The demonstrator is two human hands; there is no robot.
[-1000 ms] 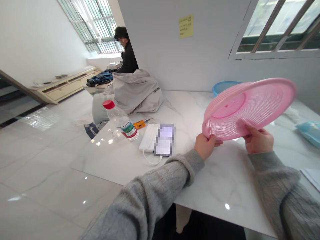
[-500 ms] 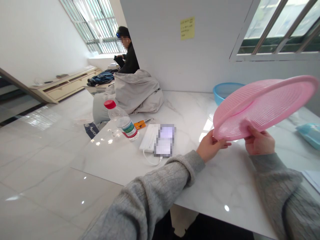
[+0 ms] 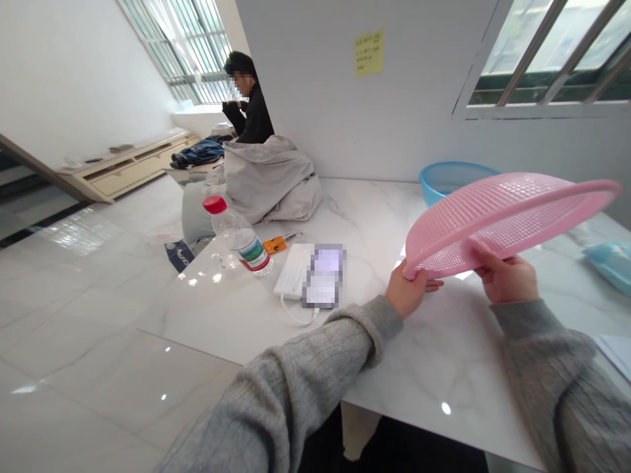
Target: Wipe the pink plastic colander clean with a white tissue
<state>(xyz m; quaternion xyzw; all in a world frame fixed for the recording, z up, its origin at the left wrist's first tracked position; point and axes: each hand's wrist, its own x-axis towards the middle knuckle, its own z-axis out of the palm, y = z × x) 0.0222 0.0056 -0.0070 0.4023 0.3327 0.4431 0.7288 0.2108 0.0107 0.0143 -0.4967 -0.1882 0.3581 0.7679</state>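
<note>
A round pink plastic mesh basket (image 3: 503, 220) is held above the white marble table (image 3: 404, 341), tilted with its underside toward me. My left hand (image 3: 408, 292) grips its near rim on the left. My right hand (image 3: 507, 277) holds the rim a little to the right, fingers curled under it. Both arms wear grey knit sleeves.
A blue basin (image 3: 446, 179) stands behind the basket. A bottle with a red cap (image 3: 236, 235), a white power bank with cable (image 3: 293, 269), a phone (image 3: 324, 276) and a grey garment pile (image 3: 269, 180) lie at left. A light blue pack (image 3: 611, 263) sits at right. Another person (image 3: 249, 102) sits at the back.
The basket swung right and tipped flatter, so its inside no longer faces me. My hands stayed on the near rim. The person at the back raised a hand to the face.
</note>
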